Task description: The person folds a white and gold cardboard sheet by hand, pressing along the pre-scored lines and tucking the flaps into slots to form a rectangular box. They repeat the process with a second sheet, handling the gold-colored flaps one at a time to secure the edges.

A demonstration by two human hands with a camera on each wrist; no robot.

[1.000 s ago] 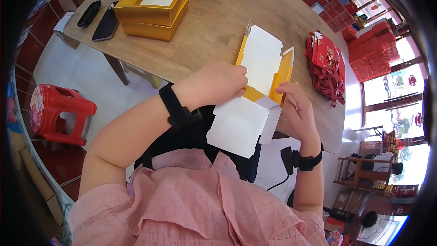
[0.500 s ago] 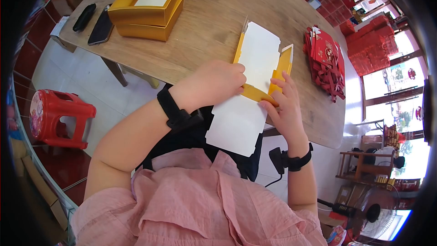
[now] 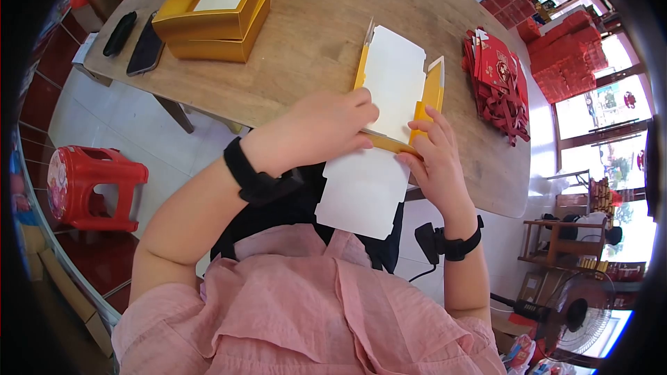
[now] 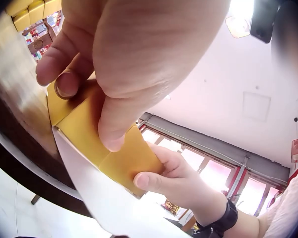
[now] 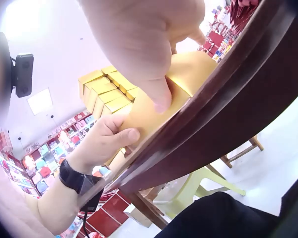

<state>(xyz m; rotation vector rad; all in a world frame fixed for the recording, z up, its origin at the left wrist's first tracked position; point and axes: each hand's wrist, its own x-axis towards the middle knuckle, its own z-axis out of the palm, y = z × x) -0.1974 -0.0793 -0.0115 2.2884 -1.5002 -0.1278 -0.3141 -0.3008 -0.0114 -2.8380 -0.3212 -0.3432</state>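
Observation:
A partly folded gold cardboard box (image 3: 396, 62) with a white inside lies at the table's near edge. Its white flap (image 3: 365, 194) hangs over that edge toward the lap. At the near left corner, my left hand (image 3: 319, 125) pinches the near wall, thumb outside and fingers over the top. My right hand (image 3: 441, 160) grips the near right corner, with fingers on the gold side wall and thumb on the near wall. In the left wrist view both thumbs press the gold outer face (image 4: 87, 131). The far left wall stands up beside the white base.
Stacked finished gold boxes (image 3: 215, 21) stand at the back left, beside a phone (image 3: 146, 45) and a black case (image 3: 120, 33). Red gift bags (image 3: 497, 83) lie on the right. A red stool (image 3: 97, 187) is on the floor, left.
My right hand has come in from the right side wall to the near corner, its thumb now on the near wall. My left fingers have shifted slightly inward over the wall.

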